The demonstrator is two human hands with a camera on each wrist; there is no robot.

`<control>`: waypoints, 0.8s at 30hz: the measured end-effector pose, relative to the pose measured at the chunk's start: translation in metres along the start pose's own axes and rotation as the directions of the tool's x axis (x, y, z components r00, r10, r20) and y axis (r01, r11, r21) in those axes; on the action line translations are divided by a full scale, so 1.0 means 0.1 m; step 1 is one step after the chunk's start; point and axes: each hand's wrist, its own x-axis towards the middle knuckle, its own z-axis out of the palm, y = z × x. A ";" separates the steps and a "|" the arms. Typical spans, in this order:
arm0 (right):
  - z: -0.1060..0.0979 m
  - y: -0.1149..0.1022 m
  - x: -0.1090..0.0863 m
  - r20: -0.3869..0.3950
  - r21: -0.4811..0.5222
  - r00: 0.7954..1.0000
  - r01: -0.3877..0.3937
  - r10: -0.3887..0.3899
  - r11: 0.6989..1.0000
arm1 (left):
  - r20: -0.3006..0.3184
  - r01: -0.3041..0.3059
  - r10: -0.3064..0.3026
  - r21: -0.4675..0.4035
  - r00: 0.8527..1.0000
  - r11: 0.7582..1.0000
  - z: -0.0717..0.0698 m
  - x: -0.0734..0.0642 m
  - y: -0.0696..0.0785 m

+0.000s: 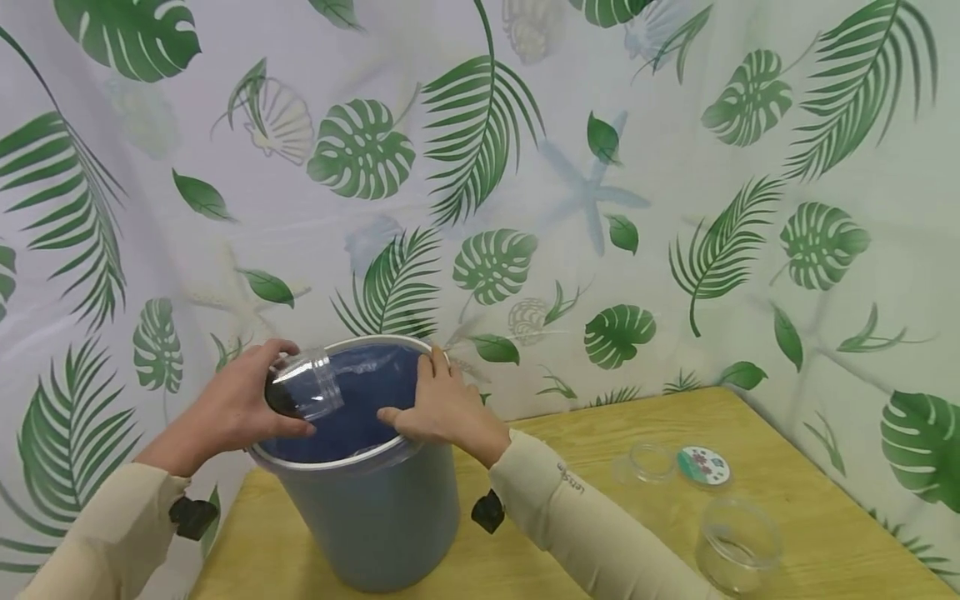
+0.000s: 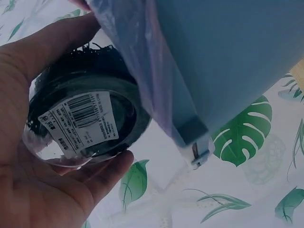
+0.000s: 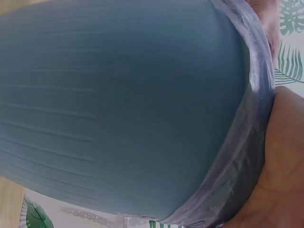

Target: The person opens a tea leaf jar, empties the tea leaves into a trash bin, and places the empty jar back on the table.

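Note:
In the head view my left hand (image 1: pixel 251 392) grips a clear plastic jar (image 1: pixel 318 385) on its side above the bin's left rim, its threaded mouth toward the bin. The left wrist view shows its round base with a white barcode label (image 2: pixel 83 121) and dark material inside. The grey-blue trash bin (image 1: pixel 375 508) has a white rim and a thin clear liner; its inside is dark blue. On the bin's right rim rests my right hand (image 1: pixel 446 404), fingers extended, thumb over the opening. The right wrist view shows the palm against the lined rim (image 3: pixel 256 71).
On the wooden table (image 1: pixel 570 550), right of the bin, stand a clear round container (image 1: pixel 738 546), a small clear ring-shaped piece (image 1: pixel 651 461) and a round lid with a printed label (image 1: pixel 703 466). A leaf-patterned curtain (image 1: pixel 555 250) hangs behind the table.

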 end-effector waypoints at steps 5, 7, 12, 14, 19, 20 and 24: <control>0.01 -0.01 0.00 0.001 -0.013 1.000 -0.018 0.018 1.000 | 0.023 -0.048 0.047 0.038 0.999 0.998 0.03 0.07 0.05; 0.01 -0.02 0.00 0.002 -0.014 1.000 -0.025 0.025 1.000 | 0.030 -0.047 0.046 0.048 0.998 0.998 0.04 0.09 0.07; 0.01 -0.05 0.00 -0.005 -0.023 1.000 -0.021 0.021 1.000 | 0.028 -0.053 0.052 0.070 0.998 0.996 0.04 0.09 0.07; 0.02 -0.06 0.01 -0.008 -0.027 1.000 -0.019 0.019 0.999 | 0.028 -0.069 0.067 0.076 0.997 0.995 0.05 0.10 0.07; 0.02 -0.04 0.03 -0.010 -0.038 0.999 -0.032 0.031 0.999 | 0.037 -0.116 0.113 0.112 0.993 0.987 0.05 0.13 0.09; 0.02 -0.04 0.03 -0.006 -0.042 0.999 -0.033 0.033 0.999 | 0.038 -0.127 0.123 0.122 0.992 0.984 0.05 0.13 0.10; 0.00 -0.02 0.03 0.021 -0.060 0.999 -0.033 0.034 0.998 | 0.054 -0.156 0.149 0.172 0.987 0.973 0.05 0.13 0.14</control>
